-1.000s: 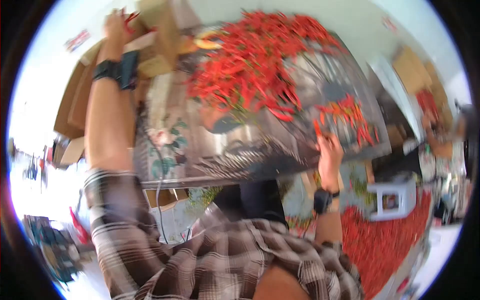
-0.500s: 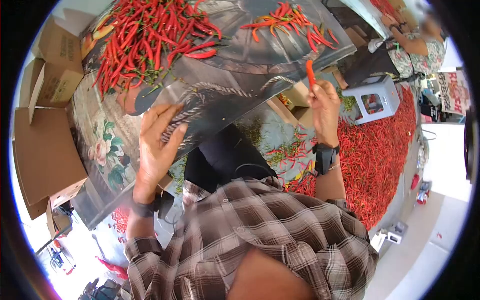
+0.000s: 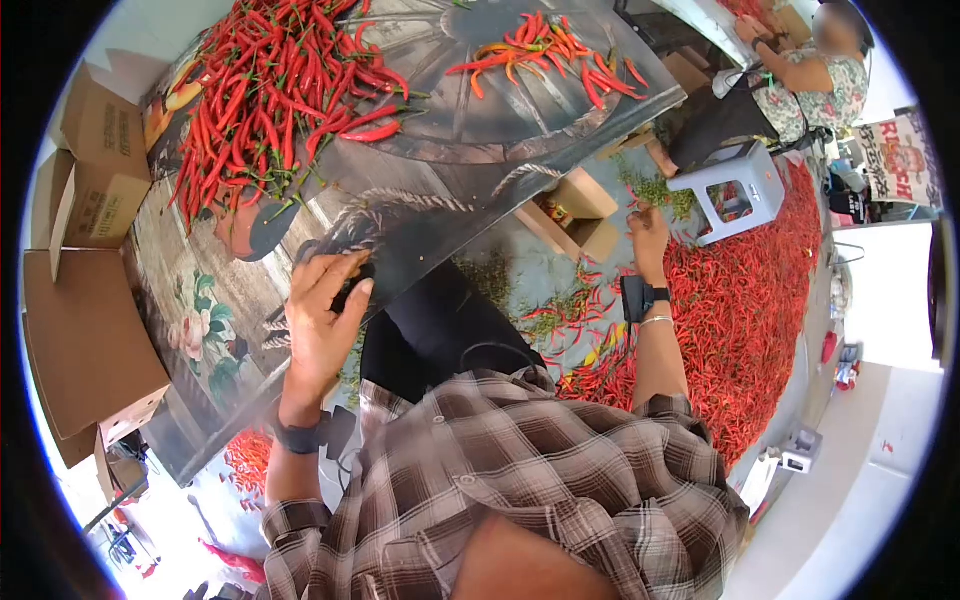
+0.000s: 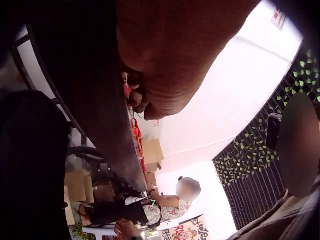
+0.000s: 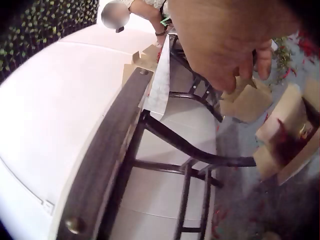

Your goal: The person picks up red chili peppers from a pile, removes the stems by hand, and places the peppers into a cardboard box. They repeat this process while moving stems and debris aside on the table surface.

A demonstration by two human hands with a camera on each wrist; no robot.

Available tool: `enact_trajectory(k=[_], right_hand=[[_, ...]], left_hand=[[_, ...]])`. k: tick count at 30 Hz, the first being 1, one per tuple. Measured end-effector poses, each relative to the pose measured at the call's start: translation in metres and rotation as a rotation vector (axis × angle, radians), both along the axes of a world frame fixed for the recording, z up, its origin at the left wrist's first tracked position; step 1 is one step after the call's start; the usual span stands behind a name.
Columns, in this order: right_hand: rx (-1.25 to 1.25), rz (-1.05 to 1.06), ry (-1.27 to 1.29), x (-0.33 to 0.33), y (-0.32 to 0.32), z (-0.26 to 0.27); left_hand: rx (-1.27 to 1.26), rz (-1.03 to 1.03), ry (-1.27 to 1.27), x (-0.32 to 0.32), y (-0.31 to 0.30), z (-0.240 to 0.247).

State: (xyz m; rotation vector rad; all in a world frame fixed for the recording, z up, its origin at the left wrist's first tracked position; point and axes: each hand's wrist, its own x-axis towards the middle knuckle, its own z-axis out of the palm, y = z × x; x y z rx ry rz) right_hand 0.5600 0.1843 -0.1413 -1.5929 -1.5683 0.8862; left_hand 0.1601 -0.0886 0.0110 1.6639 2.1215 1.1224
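Note:
My left hand (image 3: 322, 312) rests at the near edge of the table (image 3: 330, 190), over its printed rope pattern. Its fingers and thumb are loosely bent with a gap between them, and no pepper shows there. Past the table's right edge, my right hand (image 3: 650, 240) hangs above the floor, close to an open cardboard box (image 3: 575, 215). The fingers (image 5: 245, 67) hang loosely bent in the right wrist view, and I see no pepper in them. On the tabletop lie a big heap of red chili peppers (image 3: 285, 95) and a smaller group of chili peppers (image 3: 540, 55).
Red chili peppers (image 3: 745, 320) cover the floor at the right, with a grey plastic stool (image 3: 735, 190) among them. Stems and leaves (image 3: 560, 310) litter the floor. Cardboard boxes (image 3: 105, 190) stand at the left. Another person (image 3: 800, 85) sits working at the far right.
My left hand came back from the far-left boxes, where it held red peppers, to the table's near edge. The chili in my right hand is out of sight; that hand has lowered beyond the edge.

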Motion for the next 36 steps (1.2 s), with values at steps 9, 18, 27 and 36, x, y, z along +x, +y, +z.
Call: enact_trajectory(k=[9,18,27,36], right_hand=[[-0.030,0.073,0.451,-0.062,-0.034,0.062],[0.186,0.311,0.463,-0.119,0.001,0.172],[0.423,0.281,-0.196,-0.115,0.131,0.147],[0.145,0.408,-0.143,-0.141,0.149,0.152]], left_hand=[[0.083,0.052,0.140,0.009,-0.009,0.003],[0.064,0.301,0.212,0.000,-0.052,0.004],[0.103,0.315,0.217,-0.004,-0.050,-0.006],[0.084,0.302,0.194,-0.006,-0.050,-0.005]])
